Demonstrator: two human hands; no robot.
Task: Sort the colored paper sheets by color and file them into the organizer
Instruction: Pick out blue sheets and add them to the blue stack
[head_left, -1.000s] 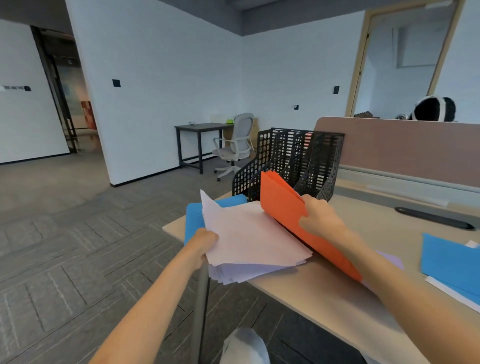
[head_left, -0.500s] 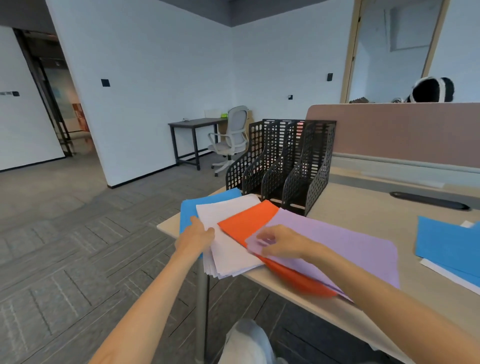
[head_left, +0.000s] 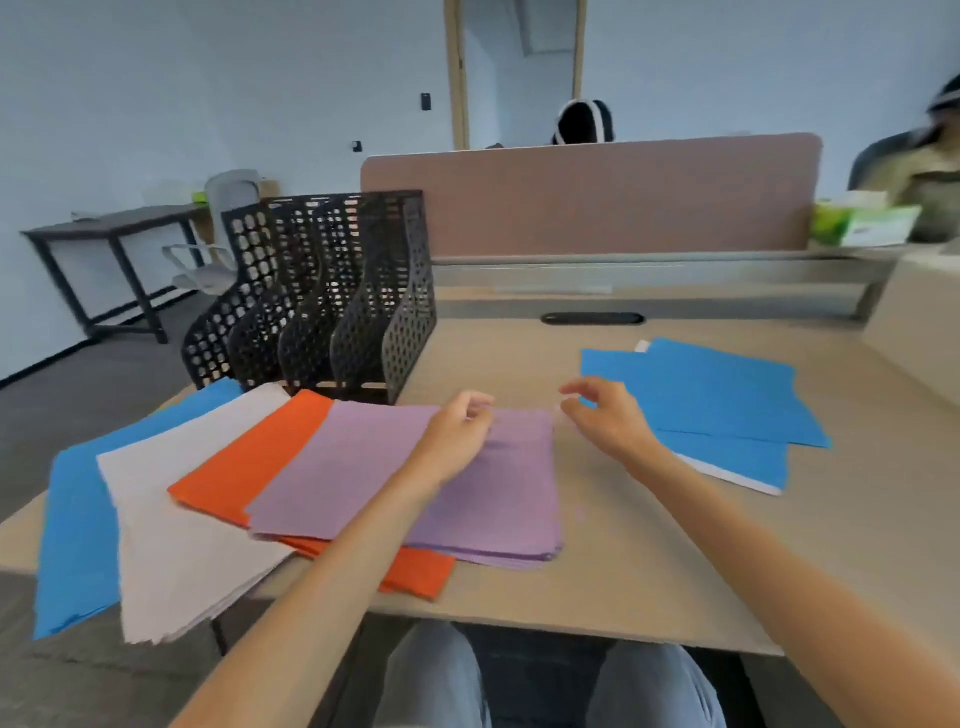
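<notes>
Head view is showing the left hand (head_left: 457, 436) curling over limp, light purple sheets (head_left: 363, 467) (grip unclear), right hand (head_left: 605, 415) hovering slack and empty, a far-edge pinch looking best.

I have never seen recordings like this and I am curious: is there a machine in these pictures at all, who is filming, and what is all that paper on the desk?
There is no machine here: a person works with two bare hands. Every picture comes from one wide camera worn on the person's head, looking forward and down, so the arms reach in from below.

On the desk, piles of paper lie fanned out at the left: blue sheets, pale sheets, orange sheets and, on top, purple sheets. More blue paper lies at the right. Behind the piles stands a black file rack with upright slots.

The left hand rests at the far edge of the purple sheets. Whether it pinches one is unclear. The right hand hovers beside it, fingers loosely curled, holding nothing.
</notes>
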